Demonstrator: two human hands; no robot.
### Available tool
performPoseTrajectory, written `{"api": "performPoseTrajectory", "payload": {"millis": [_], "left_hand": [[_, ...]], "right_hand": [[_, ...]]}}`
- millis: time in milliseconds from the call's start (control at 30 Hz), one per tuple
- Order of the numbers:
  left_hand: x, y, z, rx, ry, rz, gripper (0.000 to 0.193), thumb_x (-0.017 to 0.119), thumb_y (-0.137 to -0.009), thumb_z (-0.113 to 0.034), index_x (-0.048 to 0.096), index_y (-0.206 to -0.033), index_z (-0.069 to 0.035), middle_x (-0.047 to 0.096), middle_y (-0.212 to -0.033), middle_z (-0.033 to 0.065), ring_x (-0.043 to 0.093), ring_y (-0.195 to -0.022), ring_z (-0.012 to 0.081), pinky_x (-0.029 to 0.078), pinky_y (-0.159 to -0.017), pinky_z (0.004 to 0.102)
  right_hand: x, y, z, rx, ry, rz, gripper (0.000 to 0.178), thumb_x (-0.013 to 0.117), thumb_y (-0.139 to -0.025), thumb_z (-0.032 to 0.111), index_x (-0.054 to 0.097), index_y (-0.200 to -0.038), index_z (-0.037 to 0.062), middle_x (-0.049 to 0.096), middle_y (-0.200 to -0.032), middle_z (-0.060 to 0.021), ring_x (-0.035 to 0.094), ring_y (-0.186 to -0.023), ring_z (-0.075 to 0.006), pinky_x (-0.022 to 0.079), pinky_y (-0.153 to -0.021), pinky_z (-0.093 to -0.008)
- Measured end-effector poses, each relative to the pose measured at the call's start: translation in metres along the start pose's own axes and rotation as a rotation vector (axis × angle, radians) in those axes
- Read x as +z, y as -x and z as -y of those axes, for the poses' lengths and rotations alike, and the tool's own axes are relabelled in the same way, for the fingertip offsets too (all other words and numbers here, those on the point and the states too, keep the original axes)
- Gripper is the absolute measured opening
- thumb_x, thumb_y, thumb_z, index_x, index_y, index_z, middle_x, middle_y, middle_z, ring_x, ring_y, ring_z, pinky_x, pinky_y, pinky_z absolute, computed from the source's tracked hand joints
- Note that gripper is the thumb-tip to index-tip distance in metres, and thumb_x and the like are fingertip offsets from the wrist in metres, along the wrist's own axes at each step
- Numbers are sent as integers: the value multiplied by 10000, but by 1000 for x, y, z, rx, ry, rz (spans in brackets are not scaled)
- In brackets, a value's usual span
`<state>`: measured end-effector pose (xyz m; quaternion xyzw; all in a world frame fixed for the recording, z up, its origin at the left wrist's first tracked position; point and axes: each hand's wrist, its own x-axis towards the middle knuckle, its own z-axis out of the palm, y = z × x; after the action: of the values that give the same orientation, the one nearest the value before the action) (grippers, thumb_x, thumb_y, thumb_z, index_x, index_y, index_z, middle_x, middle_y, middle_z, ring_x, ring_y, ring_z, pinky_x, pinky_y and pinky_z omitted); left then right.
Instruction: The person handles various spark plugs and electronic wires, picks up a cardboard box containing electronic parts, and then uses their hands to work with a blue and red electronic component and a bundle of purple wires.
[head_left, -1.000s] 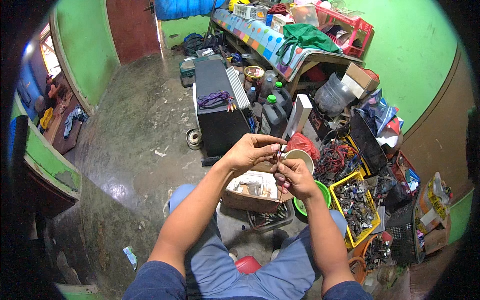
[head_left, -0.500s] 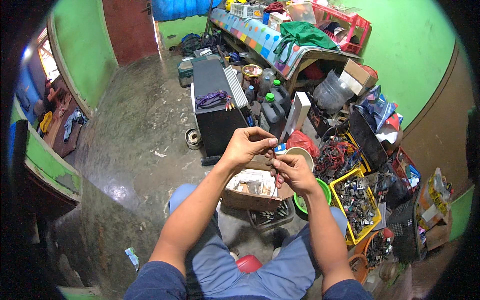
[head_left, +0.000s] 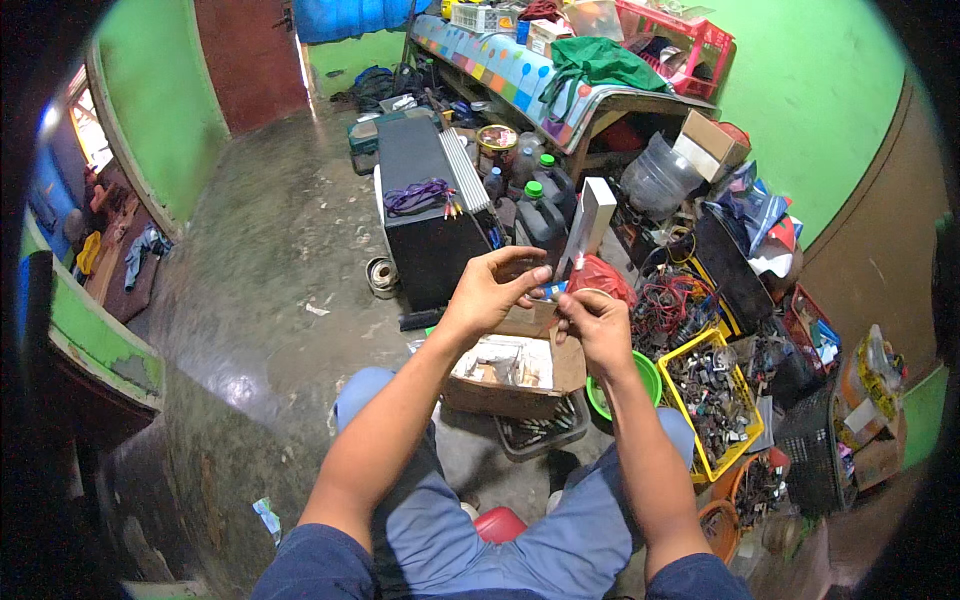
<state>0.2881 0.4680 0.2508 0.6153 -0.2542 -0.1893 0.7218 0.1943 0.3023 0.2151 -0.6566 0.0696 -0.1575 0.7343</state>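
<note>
The left hand (head_left: 492,292) was spread, its thumb apart from the fingers, fingertips pointing right. The right hand (head_left: 597,322) was pinched, thumb against forefinger, pointing up and left; whether a small thing sat between them could not be told. Just below the hands, in front of the knees, was a cardboard box (head_left: 500,399), its long axis running left to right, its flaps open, with white packets (head_left: 505,362) inside. By its near right side was a dark tray (head_left: 545,450) of slim, pale-ended pieces. Right of these came a green basin (head_left: 655,385), then a slanted yellow basket (head_left: 737,460), its long axis pointing away, heaped with small mixed parts. Farther off, a purple cable (head_left: 420,197) lay coiled on a black cabinet (head_left: 435,260).
</note>
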Motion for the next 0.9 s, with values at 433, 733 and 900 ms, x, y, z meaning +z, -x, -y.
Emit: {"api": "performPoseTrajectory", "payload": {"millis": [433, 733, 900], "left_hand": [[6, 7, 0, 11, -432, 116, 248, 746, -857, -195, 738, -975, 23, 729, -819, 84, 656, -776, 105, 523, -737, 292], [2, 7, 0, 71, -581, 95, 219, 774, -812, -201, 768, -959, -39, 737, -829, 134, 677, -777, 156, 524, -766, 343], [-9, 7, -9, 26, -556, 69, 248, 749, -835, -187, 753, -1025, -28, 746, -899, 126, 679, -817, 156, 520, -814, 343]], "right_hand": [[0, 0, 14, 44, -405, -75, 173, 665, -941, 143, 679, -1007, -16, 712, -949, -117, 706, -798, -198, 600, -728, -347], [-5, -4, 5, -84, -5, -116, 152, 665, -935, 102, 683, -922, -49, 703, -852, -102, 674, -703, -141, 584, -601, -313], [-11, 0, 14, -98, 373, -24, 126, 691, -898, 63, 716, -933, -56, 694, -767, -78, 645, -637, -102, 522, -547, -260]]}}
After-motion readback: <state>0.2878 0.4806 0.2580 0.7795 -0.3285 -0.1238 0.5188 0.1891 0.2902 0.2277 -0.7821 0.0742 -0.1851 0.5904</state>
